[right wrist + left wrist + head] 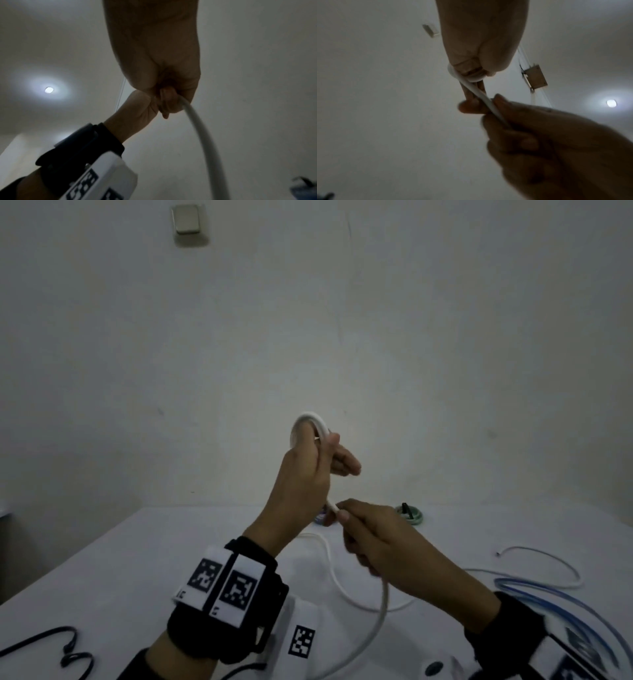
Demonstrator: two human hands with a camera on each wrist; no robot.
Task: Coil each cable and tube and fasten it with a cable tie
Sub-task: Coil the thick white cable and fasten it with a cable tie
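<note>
Above the white table [144, 559] my left hand [308, 470] holds a small coil of white tube [310, 422], its loop wound round the fingers [467, 70]. Just below it my right hand [370, 532] pinches the same white tube [486, 100] between thumb and fingers, close to the left palm. From the right hand [168, 100] the tube [204, 138] hangs down and curves back onto the table [380, 618]. Both hands are raised well clear of the table top.
A blue-tinted clear tube [561, 614] and a thin white cable [548, 563] lie at the right. A black cable [51, 648] lies at the near left. A green coiled bundle [409, 513] with a black tie sits at the back, beside a small bluish item [320, 518].
</note>
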